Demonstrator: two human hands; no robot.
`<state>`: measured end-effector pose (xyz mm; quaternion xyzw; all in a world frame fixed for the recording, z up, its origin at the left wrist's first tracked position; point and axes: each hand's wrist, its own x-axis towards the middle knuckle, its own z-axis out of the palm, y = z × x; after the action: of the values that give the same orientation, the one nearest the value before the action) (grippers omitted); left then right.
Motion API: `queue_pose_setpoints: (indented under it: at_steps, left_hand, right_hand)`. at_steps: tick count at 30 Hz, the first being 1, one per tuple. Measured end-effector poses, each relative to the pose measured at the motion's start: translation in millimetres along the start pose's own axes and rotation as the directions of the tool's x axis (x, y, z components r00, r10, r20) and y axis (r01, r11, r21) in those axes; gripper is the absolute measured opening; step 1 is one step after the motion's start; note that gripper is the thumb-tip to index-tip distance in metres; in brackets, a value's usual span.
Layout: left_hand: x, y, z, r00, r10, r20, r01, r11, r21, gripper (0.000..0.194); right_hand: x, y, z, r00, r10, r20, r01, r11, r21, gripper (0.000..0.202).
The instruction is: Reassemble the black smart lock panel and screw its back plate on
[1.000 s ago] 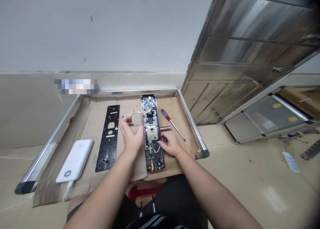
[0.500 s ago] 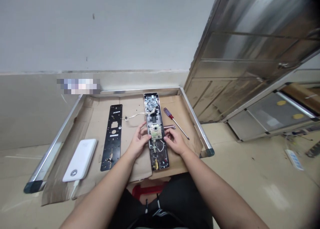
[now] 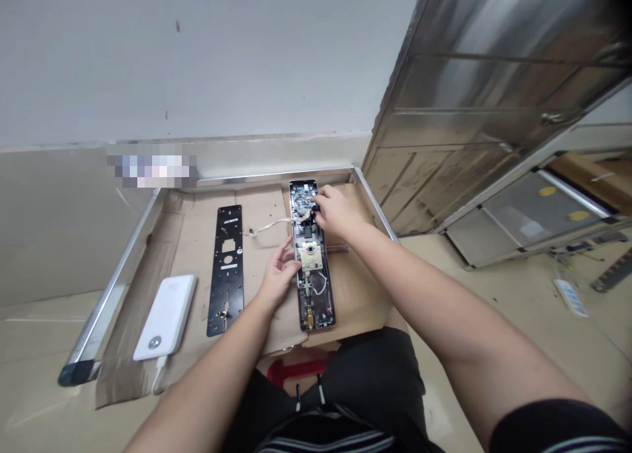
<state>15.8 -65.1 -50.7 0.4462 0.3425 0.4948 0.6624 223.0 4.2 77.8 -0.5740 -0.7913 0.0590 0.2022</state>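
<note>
Black metal edging of the open device (image 3: 318,301) meets the left hand (image 3: 280,272), whose thumb touches its left side; the fingers are loosely bent and parted, not clenched. The right hand (image 3: 336,211) reaches over the device's upper right part, fingertips at the parts inside; whether they pinch anything small cannot be told. Just beside those fingertips, a white cable (image 3: 274,225) comes out and runs left, beyond the left hand. The device lies between the hands, on cardboard (image 3: 261,209). Below the right hand, near its forearm, part of a pinkish rod (image 3: 340,248) shows. Left of the left hand lies a black plate (image 3: 224,288) with holes; farther left, a white power bank (image 3: 165,316) has a white cord (image 3: 158,374) plugged in.
</note>
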Motion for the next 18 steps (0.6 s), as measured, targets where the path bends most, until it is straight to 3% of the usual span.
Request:
queue_pose_setpoints:
  at_steps: [3,9,15,18]
  left_hand:
    - [-0.7,-0.1,0.3,1.0,0.022,-0.014,-0.021,0.998,0.054,0.077]
    - [-6.2,3.9,8.1,0.997,0.073,-0.034,-0.065,0.978,0.197,0.072]
    - [-13.2,4.1,15.8,0.978,0.208,-0.009,-0.184,0.886,0.426,0.061]
    - [-13.7,4.1,16.5,0.976,0.219,-0.005,-0.194,0.874,0.446,0.061]
  right_hand:
    - [24.7,-6.4,-6.5,0.99,-0.031,0.138,0.054,0.984,-0.167,0.025]
    - [42.3,-22.0,-16.0,0.963,0.0,0.268,0.101,0.925,-0.365,0.03]
    - [42.9,-25.5,-20.1,0.942,0.009,0.334,0.141,0.895,-0.423,0.032]
    - [45.4,-18.4,-19.1,0.929,-0.015,0.369,0.18,0.89,-0.418,0.029]
